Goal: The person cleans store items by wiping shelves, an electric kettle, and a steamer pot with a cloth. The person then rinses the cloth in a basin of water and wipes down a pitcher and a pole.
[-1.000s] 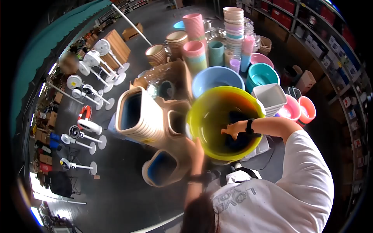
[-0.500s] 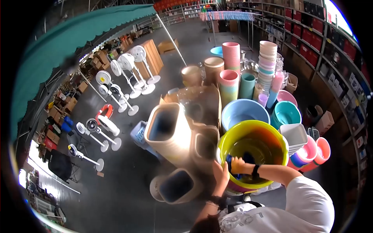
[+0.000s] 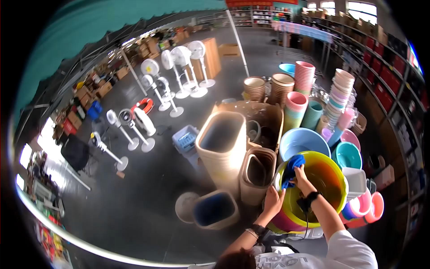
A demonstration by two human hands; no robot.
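A large yellow-green plastic tub [image 3: 329, 168] stands in front of me at the right. My left hand [image 3: 273, 201] grips its near left rim, fingers against the outer wall. Bunched in my right hand [image 3: 301, 175] is a blue cloth [image 3: 293, 166], pressed to the inside of the left rim. A black band circles my right wrist, and a dark cord hangs below it. Directly behind the tub sits a light blue basin [image 3: 304, 142].
Tall stacked beige bins [image 3: 221, 152] and brown bins [image 3: 259, 172] stand left of the tub. A beige bin with a dark blue interior [image 3: 215, 210] is on the floor. Turquoise basins [image 3: 348, 155] and pink buckets [image 3: 360, 201] crowd the right. White fans [image 3: 181, 58] stand farther left.
My right hand has lifted the blue cloth from low inside the tub up to its left rim. My left hand stays on the rim. The view has swung left.
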